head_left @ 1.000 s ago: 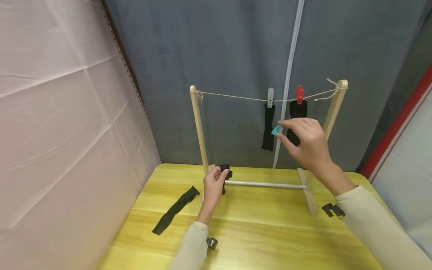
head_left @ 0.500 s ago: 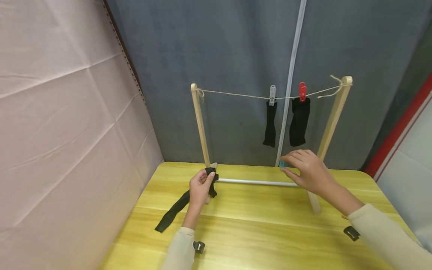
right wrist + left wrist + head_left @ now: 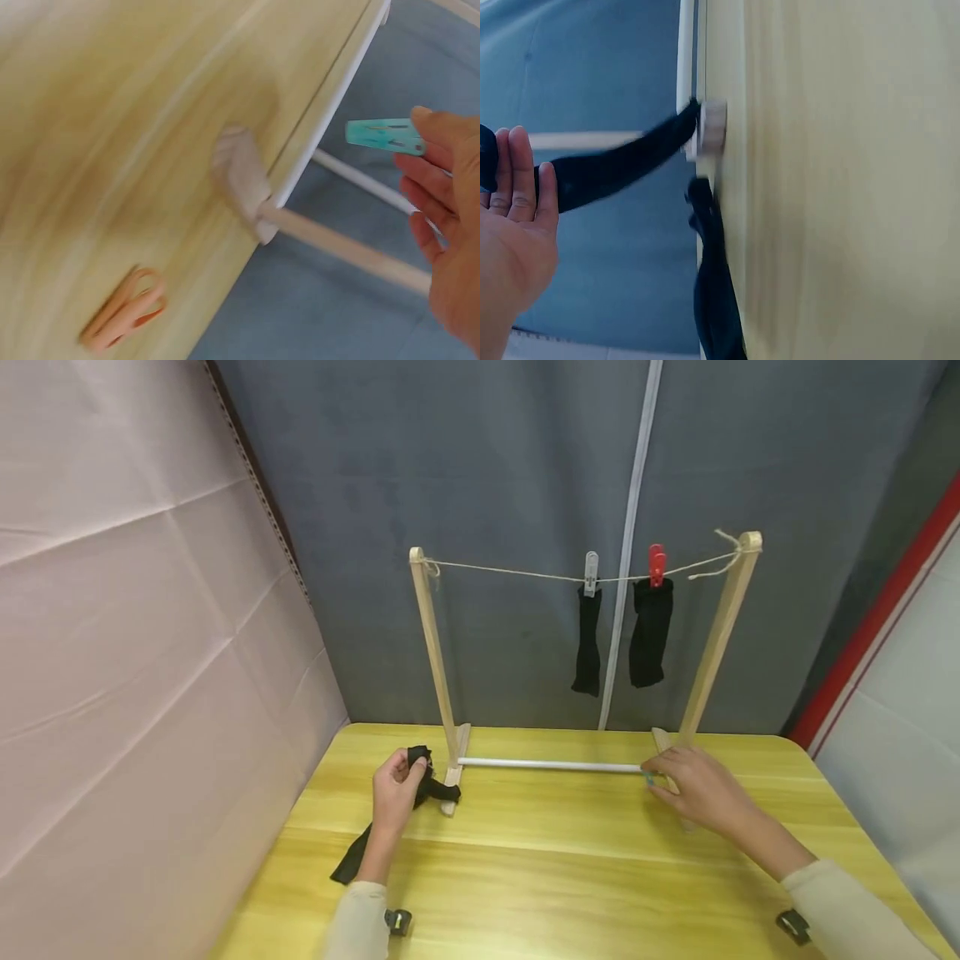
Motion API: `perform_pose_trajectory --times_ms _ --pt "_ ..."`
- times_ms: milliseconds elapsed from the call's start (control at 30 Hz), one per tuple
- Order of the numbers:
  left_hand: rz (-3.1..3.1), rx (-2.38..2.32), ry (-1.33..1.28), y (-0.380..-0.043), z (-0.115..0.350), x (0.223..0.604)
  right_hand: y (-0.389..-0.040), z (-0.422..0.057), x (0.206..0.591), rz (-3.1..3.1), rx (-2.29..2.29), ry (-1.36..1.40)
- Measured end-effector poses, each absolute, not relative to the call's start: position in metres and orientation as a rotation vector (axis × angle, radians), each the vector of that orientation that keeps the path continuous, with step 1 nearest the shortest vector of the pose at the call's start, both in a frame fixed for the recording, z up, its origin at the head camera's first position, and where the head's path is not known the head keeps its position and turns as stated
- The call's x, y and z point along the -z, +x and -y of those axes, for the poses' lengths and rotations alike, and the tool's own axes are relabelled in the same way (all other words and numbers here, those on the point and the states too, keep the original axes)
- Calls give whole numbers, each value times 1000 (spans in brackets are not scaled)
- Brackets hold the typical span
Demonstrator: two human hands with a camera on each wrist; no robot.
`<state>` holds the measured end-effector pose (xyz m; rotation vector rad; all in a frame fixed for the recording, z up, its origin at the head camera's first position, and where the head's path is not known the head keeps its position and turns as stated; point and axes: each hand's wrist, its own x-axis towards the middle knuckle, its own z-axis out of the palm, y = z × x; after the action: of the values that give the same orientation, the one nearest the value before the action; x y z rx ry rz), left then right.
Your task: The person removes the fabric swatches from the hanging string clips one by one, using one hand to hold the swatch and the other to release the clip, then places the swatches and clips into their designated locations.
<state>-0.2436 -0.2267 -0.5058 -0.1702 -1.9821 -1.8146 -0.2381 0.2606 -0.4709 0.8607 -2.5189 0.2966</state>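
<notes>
My left hand pinches a black sock near the foot of the left post, with the sock's loose end dangling to the right. Below that hand, another black sock lies on the table, partly covered by the wrist in the head view. My right hand is low in front of the right post and pinches a teal clothespin between thumb and forefinger. On the string hang two more black socks: a narrow one under a grey clothespin, a wider one under a red clothespin.
The string is tied between a left wooden post and a right wooden post. A white rod joins their feet near the table's back edge. An orange clothespin lies on the yellow wood-grain table. A grey curtain hangs behind.
My left hand has moved left with its sock, away from the rod and past the left post. My right hand has come down from in front of the hanging socks, keeping the teal clothespin.
</notes>
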Motion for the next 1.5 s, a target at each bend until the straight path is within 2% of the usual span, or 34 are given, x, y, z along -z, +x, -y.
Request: perform_pose_trajectory --times_ms 233,733,1133,1300,1500 --pt "1999 1763 -105 -229 258 513 -233 -284 483 2715 -358 704" --pt "2116 1749 -19 -200 303 525 -228 -313 492 2917 -474 585" --pt "2926 1512 167 -175 330 509 -229 -324 501 2952 -447 544" --pt "3075 1555 153 -171 336 511 -231 -328 513 2948 -378 584" --pt "3156 1351 248 -166 342 509 -227 -332 524 2950 -375 605"
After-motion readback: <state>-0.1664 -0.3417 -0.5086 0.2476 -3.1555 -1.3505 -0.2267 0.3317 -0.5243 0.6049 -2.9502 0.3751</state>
